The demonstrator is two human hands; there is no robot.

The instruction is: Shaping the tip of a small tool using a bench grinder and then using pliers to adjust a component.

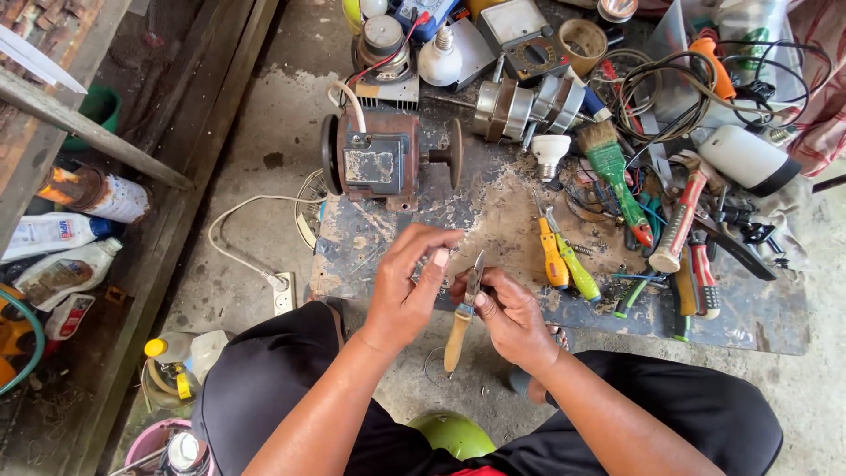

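My right hand (511, 317) grips a small knife (464, 313) with a wooden handle and a short blade that points up. My left hand (407, 284) is curled beside it, thumb and fingertips close to the blade, pinching something too small to make out. Both hands hover over the near edge of a scratched metal work plate (749, 322) on the concrete floor. A rusty brown electric motor (381, 159) with a disc on each end stands just beyond my left hand.
Yellow screwdrivers (564, 260), a green-handled brush (612, 163), red-handled pliers and a hammer (683, 220) lie right of my hands. Cables, bulbs and a meter crowd the far side. A white cord runs to a socket strip (284, 295). Bottles line the left.
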